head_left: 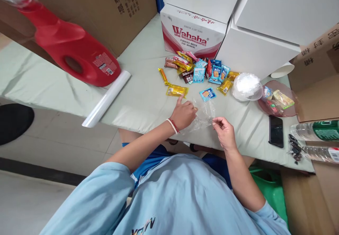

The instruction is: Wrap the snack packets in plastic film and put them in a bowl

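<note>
over the tabletop (144, 102), a clear bag (203, 115) is pinched by the fingers of the right hand (225, 132); whether it is gripped by the left hand (184, 114) cannot be told. by the left index finger (179, 100), a yellow packet (176, 90) is seen, snacks (199, 73) heaped beyond.

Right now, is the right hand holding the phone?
No, the right hand pinches the clear plastic bag, while the phone lies on the table.

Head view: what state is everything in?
Plastic bag: crumpled
Left grip: touching bag
Right grip: pinching bag
Snack packets: seem sealed
Red bottle: capped
White roll: lying down
Wahaha box: looks closed
Phone: screen dark
Clear bowl: filled with crumpled plastic
Pink bowl: holding wrapped snacks
Clear bottles: tops unseen
</note>
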